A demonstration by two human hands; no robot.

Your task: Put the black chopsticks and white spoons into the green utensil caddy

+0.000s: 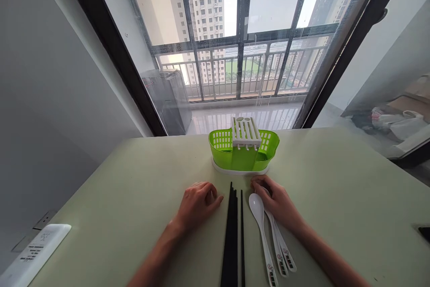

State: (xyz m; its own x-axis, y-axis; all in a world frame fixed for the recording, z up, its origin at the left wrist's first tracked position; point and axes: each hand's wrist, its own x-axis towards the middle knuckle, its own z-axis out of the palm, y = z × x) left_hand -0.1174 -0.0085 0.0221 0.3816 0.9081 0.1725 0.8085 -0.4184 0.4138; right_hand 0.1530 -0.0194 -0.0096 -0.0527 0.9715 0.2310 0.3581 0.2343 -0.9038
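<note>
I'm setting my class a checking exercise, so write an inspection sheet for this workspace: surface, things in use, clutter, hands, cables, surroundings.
Surface: pale green tabletop, looks dry.
Things: bright green plastic basket with white slotted rack, upright; bundle of black chopsticks, one black chopstick apart at its right; three white long-handled spoons, two bowls largely hidden.
Clutter: white oblong device, far left; dark object, right edge, cut off.
Hands: left hand rests empty beside the bundle; right hand covers spoon bowls, grip unclear.
Cables: nothing seen.
Surroundings: grey wall, dark-framed window, balcony railing, high-rises.
</note>
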